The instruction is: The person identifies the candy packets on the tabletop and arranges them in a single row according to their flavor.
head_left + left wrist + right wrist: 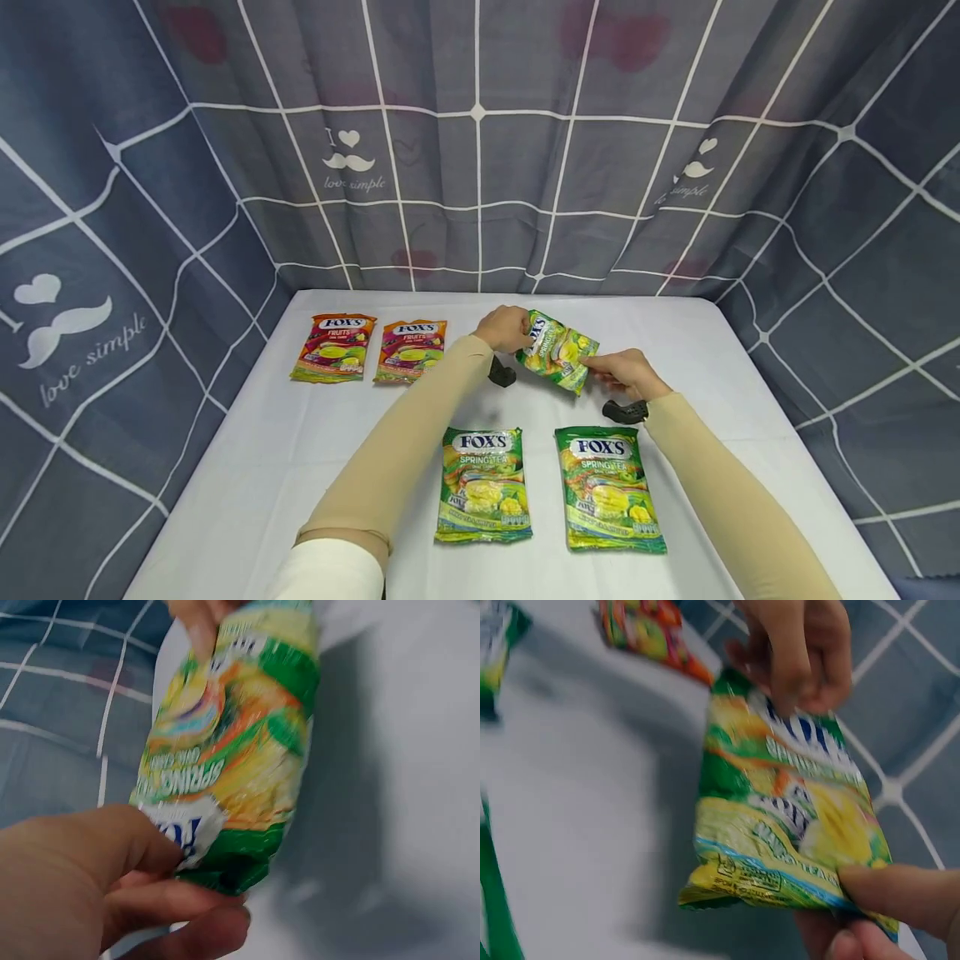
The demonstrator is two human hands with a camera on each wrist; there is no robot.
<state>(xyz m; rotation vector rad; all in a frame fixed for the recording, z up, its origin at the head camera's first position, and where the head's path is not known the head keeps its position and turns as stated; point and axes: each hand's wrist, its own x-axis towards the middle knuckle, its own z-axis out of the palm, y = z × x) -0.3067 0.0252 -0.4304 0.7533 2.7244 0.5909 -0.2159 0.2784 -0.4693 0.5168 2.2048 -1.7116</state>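
Between both hands a green and yellow Fox's Spring Tea candy bag (558, 352) is held tilted over the back of the white table. My left hand (506, 328) pinches its top end by the logo, thumb on the front, as the left wrist view shows. The right hand (628, 372) grips the bottom edge, with the thumb (892, 896) on the printed face and fingers beneath. Two more Spring Tea bags lie flat nearer the front, one at centre (483, 486) and one to its right (610, 490).
Two orange and purple Fox's Fruits bags, one at far left (333, 348) and another beside it (410, 352), lie at the table's back left. The left forearm partly covers the second. A grey checked curtain (435, 158) surrounds the white table (255, 483) at back and sides.
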